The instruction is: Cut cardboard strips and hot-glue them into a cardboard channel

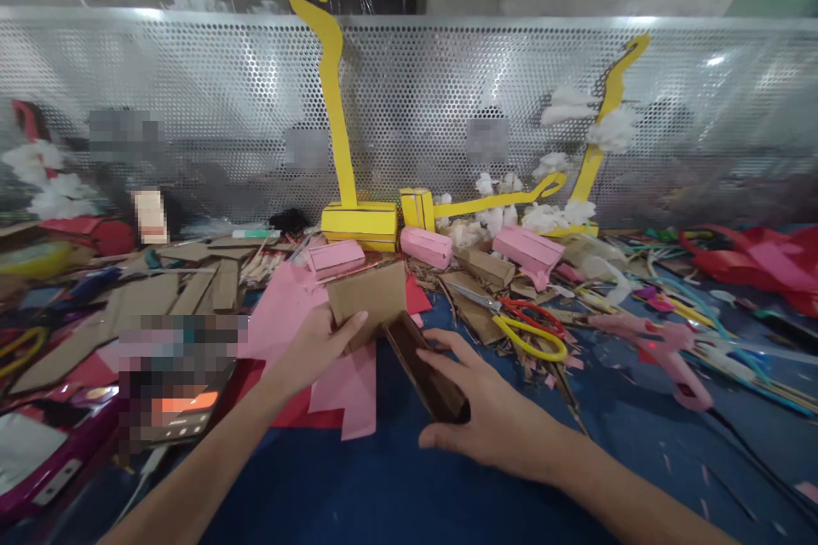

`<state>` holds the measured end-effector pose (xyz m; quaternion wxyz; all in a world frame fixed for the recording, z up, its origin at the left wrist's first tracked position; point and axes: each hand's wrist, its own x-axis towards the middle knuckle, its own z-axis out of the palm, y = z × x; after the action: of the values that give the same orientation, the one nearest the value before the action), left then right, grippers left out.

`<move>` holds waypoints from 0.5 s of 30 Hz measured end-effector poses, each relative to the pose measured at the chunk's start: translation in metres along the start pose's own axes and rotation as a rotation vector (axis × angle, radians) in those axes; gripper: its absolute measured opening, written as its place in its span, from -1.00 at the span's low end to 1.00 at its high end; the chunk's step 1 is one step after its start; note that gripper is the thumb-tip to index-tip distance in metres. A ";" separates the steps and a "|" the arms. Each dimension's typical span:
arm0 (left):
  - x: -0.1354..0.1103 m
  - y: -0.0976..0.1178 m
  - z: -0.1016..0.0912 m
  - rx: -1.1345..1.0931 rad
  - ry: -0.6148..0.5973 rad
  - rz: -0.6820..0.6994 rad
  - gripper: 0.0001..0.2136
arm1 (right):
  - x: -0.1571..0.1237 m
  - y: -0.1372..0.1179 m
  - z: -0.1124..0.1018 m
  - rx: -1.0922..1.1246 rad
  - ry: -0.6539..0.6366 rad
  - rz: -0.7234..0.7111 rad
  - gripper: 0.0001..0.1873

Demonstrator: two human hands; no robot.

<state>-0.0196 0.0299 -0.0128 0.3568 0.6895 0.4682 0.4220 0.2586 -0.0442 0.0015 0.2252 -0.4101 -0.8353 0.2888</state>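
Note:
My left hand [325,342] grips a flat piece of brown cardboard [377,294], with the thumb on its near face. My right hand [482,404] is wrapped round a long, narrow cardboard box [429,379], whose dark open side faces up. The box's far end meets or nearly meets the flat piece; I cannot tell if they touch. Beneath my left hand lies pink paper [361,396] over red paper. Just beyond are small pink-covered boxes [427,247] and a yellow box [359,223] with a tall yellow hooked stem [337,102].
To the right lie scissors [530,336] with red and yellow handles and a pink glue gun [671,353] with a cord. Cardboard scraps [144,302], a phone [192,409] and a purple device [57,451] cover the left. A perforated metal panel [434,102] borders the blue table [319,485].

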 end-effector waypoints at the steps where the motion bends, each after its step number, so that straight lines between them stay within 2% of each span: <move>1: 0.000 0.000 0.000 0.001 -0.005 0.009 -0.54 | 0.001 -0.001 0.001 0.001 0.010 -0.004 -0.16; 8: 0.000 -0.003 0.005 0.047 -0.055 0.027 -0.58 | 0.001 0.002 0.003 -0.014 0.022 0.010 -0.12; 13: 0.000 -0.001 0.006 0.048 -0.042 0.029 -0.58 | -0.002 0.002 0.003 -0.055 -0.014 0.066 0.08; 15: 0.000 0.000 0.006 0.038 -0.043 0.038 -0.61 | -0.001 0.002 0.000 -0.076 0.051 0.004 -0.05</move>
<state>-0.0136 0.0293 -0.0149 0.3455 0.7138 0.4551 0.4049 0.2603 -0.0441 0.0005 0.2301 -0.4274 -0.8387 0.2468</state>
